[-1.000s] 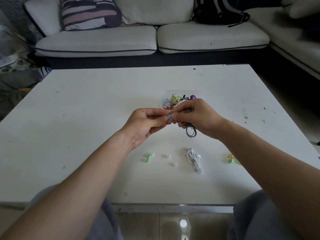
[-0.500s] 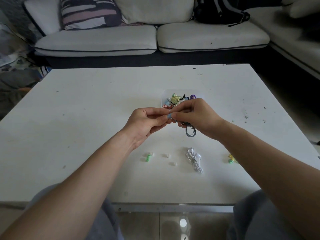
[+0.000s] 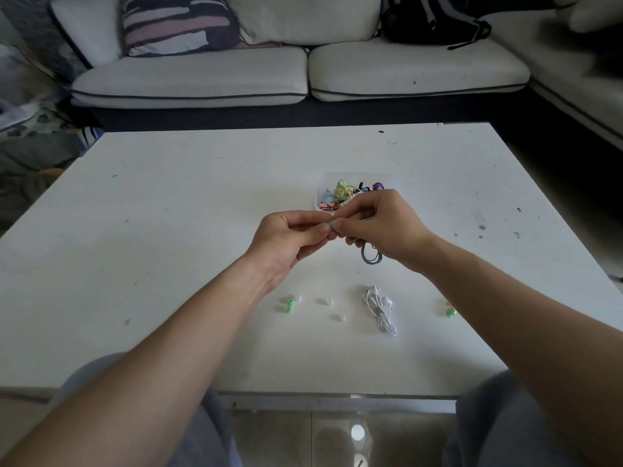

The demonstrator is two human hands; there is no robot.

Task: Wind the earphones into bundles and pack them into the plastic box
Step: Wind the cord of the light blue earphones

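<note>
A white low table (image 3: 168,264) fills the middle of the frame, its top scuffed and dotted with dark specks, mostly toward the right. Just right of centre sits a clear plastic box (image 3: 323,183) holding coloured earphone bundles. Lower in the frame, right of centre, lies a loose bundle of white earphones (image 3: 381,310). Left of it are small white ear tips (image 3: 326,301), then a green earbud piece (image 3: 289,305). A yellow-green earbud (image 3: 450,311) lies at lower right, partly hidden by a forearm.
</note>
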